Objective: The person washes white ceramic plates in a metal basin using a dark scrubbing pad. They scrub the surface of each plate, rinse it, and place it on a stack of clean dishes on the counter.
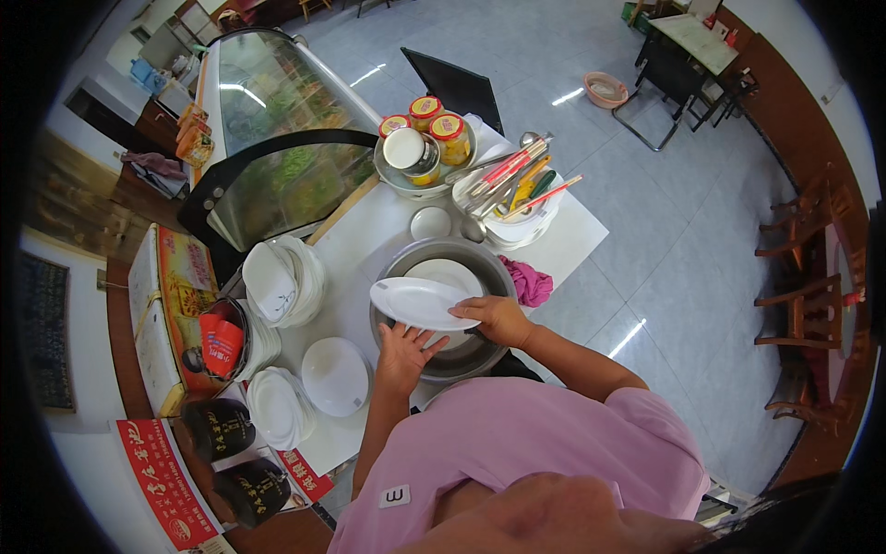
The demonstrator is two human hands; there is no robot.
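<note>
My right hand (500, 320) grips one end of a white oval plate (419, 303), thumb on its upper face. The plate is held tilted over a large grey metal pot (502, 273). My left hand (405, 353) is spread palm up at the plate's near edge; whether its fingertips touch the rim I cannot tell. Inside the pot lies a round white plate (450, 269), partly hidden by the oval one. To the left of the pot sits a stack of round white plates (336, 374). A crumpled magenta cloth (527, 280) lies against the pot's right side.
More white dishes (277, 280) and oval plates (277, 408) are stacked along the left of the white table (349, 260). Beyond the pot stand a small white bowl (430, 223), a basin of lidded jars (422, 190) and utensils (516, 183). A glass display case (291, 173) borders the table.
</note>
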